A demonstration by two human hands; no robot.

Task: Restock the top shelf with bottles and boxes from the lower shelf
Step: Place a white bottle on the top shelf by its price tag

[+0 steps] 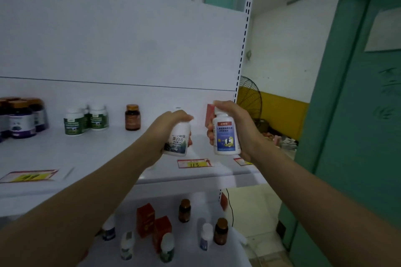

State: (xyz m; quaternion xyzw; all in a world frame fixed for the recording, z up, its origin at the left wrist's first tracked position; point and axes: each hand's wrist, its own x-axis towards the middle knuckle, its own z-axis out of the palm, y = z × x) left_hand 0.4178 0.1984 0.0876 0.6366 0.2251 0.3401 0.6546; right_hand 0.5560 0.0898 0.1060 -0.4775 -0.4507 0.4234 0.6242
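Note:
My left hand (168, 124) grips a white bottle with a green mountain label (178, 142) from above, just over the top shelf (108, 158). Beside it my right hand (233, 121) holds a white bottle with a blue label (225, 136) upright above the shelf's right end. A red box (210, 112) stands behind that hand, partly hidden. On the top shelf stand dark blue bottles (21, 121), green-labelled white bottles (86, 120) and one brown bottle (132, 117). The lower shelf (234, 251) carries red boxes (152, 223), brown bottles (221, 232) and white bottles (206, 236).
Yellow and red price tags (194, 163) lie along the top shelf's front edge. A perforated shelf upright (245, 39) bounds the unit on the right. Beyond it stand a black fan (249, 97) and a teal door frame (338, 93).

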